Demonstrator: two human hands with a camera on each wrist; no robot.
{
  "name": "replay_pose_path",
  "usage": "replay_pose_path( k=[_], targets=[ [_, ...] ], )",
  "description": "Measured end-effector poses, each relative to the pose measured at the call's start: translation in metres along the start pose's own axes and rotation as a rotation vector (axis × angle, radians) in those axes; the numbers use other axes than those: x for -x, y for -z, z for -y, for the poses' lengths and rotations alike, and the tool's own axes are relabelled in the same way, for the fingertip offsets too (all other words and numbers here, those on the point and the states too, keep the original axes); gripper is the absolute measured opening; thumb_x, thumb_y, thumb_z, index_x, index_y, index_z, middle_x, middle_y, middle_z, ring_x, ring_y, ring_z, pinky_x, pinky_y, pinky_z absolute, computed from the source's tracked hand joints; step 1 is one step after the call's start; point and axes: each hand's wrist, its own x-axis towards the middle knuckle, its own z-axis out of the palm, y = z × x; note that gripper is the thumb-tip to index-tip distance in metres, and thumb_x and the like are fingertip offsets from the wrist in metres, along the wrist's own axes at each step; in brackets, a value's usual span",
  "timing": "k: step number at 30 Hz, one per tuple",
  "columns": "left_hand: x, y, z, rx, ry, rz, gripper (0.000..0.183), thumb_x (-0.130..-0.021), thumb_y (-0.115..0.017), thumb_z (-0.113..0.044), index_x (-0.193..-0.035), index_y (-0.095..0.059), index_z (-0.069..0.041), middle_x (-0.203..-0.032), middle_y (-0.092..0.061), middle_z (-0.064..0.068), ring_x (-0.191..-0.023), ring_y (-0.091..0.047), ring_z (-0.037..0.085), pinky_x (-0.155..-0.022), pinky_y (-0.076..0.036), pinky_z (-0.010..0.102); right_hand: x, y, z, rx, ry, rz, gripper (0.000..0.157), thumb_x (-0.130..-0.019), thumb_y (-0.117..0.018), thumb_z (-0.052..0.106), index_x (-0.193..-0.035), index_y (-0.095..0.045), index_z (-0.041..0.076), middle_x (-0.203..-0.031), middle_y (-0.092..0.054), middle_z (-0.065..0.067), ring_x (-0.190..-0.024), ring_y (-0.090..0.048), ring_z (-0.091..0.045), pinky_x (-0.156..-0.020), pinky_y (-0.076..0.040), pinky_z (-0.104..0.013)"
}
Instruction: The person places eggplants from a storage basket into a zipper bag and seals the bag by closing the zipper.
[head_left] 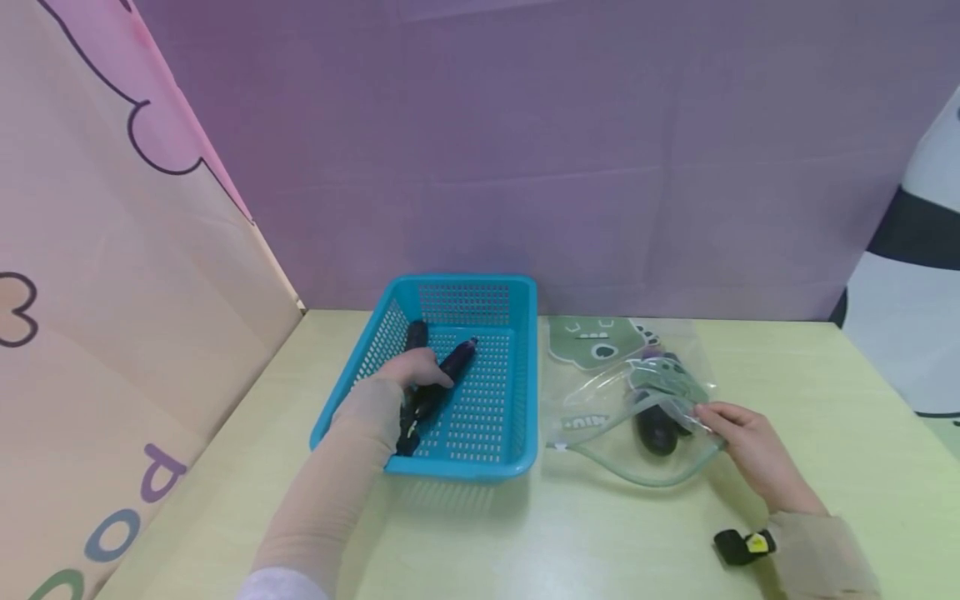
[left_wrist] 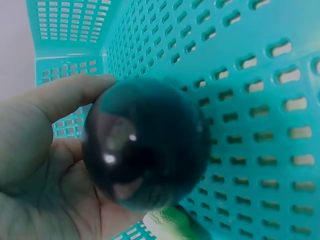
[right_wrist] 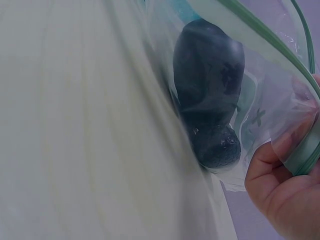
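Note:
In the head view my left hand (head_left: 415, 368) reaches into a blue perforated basket (head_left: 525, 383) and grips a dark purple eggplant (head_left: 459, 360). The left wrist view shows the glossy round end of the eggplant (left_wrist: 147, 145) between thumb and fingers. Another dark eggplant (head_left: 417, 335) lies in the basket beyond this hand, partly hidden by it. On the right, my right hand (head_left: 750, 446) pinches the green-edged rim of a clear zip bag (head_left: 630, 477), whose mouth gapes. Inside the bag lie a dark eggplant (head_left: 656, 429) and a second dark piece (right_wrist: 217, 146) against it.
Printed green cartoon shapes (head_left: 600, 343) mark the bag. A black strap with a yellow label (head_left: 757, 543) sits by the right sleeve. Behind the pale table (head_left: 480, 550) hangs a purple cloth (head_left: 480, 167). A pale green thing (left_wrist: 170, 223) lies below the eggplant in the basket.

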Motion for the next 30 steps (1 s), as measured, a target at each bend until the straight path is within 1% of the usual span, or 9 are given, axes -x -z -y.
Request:
replay_pose_path(
  k=[3, 5, 9, 16, 21, 27, 30],
  targets=[
    [-0.0003, 0.0001, 0.0005, 0.021, -0.013, -0.006, 0.054, -0.083, -0.066, -0.026, -0.127, -0.047, -0.001, -0.12, -0.057, 0.016, -0.105, -0.058, 0.029, -0.079, -0.054, 0.043, 0.0, -0.0002, -0.0002, 0.001, 0.0, -0.003, 0.026, -0.095, -0.051, 0.017, -0.084, -0.068, 0.034, -0.081, -0.061, 0.022, -0.076, -0.052, 0.006, -0.064, -0.044, -0.012],
    [-0.0006, 0.0004, 0.0007, 0.025, -0.024, -0.014, 0.054, -0.084, -0.066, -0.027, -0.127, -0.047, 0.0, -0.119, -0.057, 0.016, -0.104, -0.058, 0.029, -0.08, -0.054, 0.043, -0.0001, -0.0004, -0.0003, -0.001, -0.003, -0.004, 0.026, -0.095, -0.051, 0.017, -0.084, -0.068, 0.034, -0.081, -0.061, 0.022, -0.076, -0.052, 0.006, -0.064, -0.044, -0.012],
    [-0.0015, 0.0017, 0.0018, 0.036, -0.045, -0.03, 0.05, -0.083, -0.066, -0.029, -0.121, -0.051, 0.0, -0.115, -0.059, 0.015, -0.099, -0.06, 0.028, -0.079, -0.054, 0.043, -0.0003, -0.0009, -0.0003, -0.003, -0.003, -0.006, 0.027, -0.095, -0.051, 0.016, -0.084, -0.068, 0.033, -0.082, -0.061, 0.023, -0.076, -0.053, 0.006, -0.064, -0.044, -0.011],
    [-0.004, 0.004, 0.0058, 0.094, -0.076, -0.064, 0.043, -0.082, -0.066, -0.031, -0.111, -0.055, -0.001, -0.109, -0.062, 0.014, -0.092, -0.062, 0.025, -0.072, -0.055, 0.038, -0.0008, -0.002, 0.0004, 0.021, -0.002, -0.014, 0.027, -0.095, -0.052, 0.015, -0.083, -0.068, 0.033, -0.081, -0.06, 0.023, -0.076, -0.052, 0.006, -0.064, -0.044, -0.012],
    [-0.0023, 0.0047, 0.0052, 0.138, -0.079, -0.091, 0.04, -0.083, -0.066, -0.032, -0.106, -0.057, -0.001, -0.106, -0.063, 0.014, -0.088, -0.063, 0.023, -0.072, -0.054, 0.037, -0.001, -0.0019, 0.0008, 0.017, -0.001, -0.007, 0.027, -0.095, -0.051, 0.015, -0.084, -0.068, 0.034, -0.081, -0.06, 0.023, -0.076, -0.052, 0.006, -0.065, -0.044, -0.011],
    [-0.0016, 0.0046, 0.0016, 0.212, -0.068, -0.118, 0.04, -0.083, -0.067, -0.033, -0.105, -0.057, -0.001, -0.105, -0.062, 0.014, -0.087, -0.062, 0.023, -0.08, -0.053, 0.042, -0.0009, -0.0011, 0.0, 0.014, 0.002, -0.005, 0.027, -0.095, -0.051, 0.015, -0.084, -0.068, 0.033, -0.082, -0.061, 0.023, -0.076, -0.052, 0.006, -0.065, -0.044, -0.011],
    [-0.001, 0.0059, -0.0011, 0.231, -0.076, -0.132, 0.038, -0.083, -0.066, -0.033, -0.102, -0.059, -0.001, -0.102, -0.064, 0.013, -0.082, -0.061, 0.021, -0.078, -0.052, 0.041, -0.0008, -0.0003, -0.0006, 0.002, -0.002, -0.005, 0.027, -0.095, -0.051, 0.015, -0.084, -0.068, 0.033, -0.082, -0.061, 0.023, -0.076, -0.053, 0.006, -0.065, -0.045, -0.011]
  ],
)
